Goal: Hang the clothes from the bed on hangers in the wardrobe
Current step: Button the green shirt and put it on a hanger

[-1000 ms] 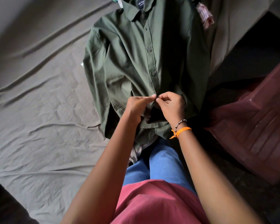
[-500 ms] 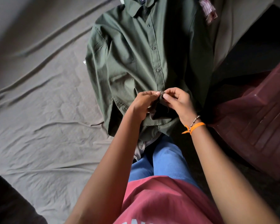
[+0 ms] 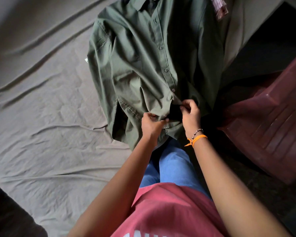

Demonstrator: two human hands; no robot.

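A dark green button-up shirt lies front up on the grey bed sheet, collar at the far end, hem toward me. Most of its buttons are done up; the placket gapes open near the hem. My left hand pinches the left edge of the placket low on the shirt. My right hand, with an orange band and a bead bracelet at the wrist, pinches the right edge just across the gap. No hanger or wardrobe is in view.
A dark red plastic chair stands at the right, close to the bed's edge. A pinkish striped cloth lies at the top right beside the shirt. The dark floor runs along the right.
Both hands have slid down the placket toward the hem and drawn a little apart. The view has shifted, so the shirt now sits further right.
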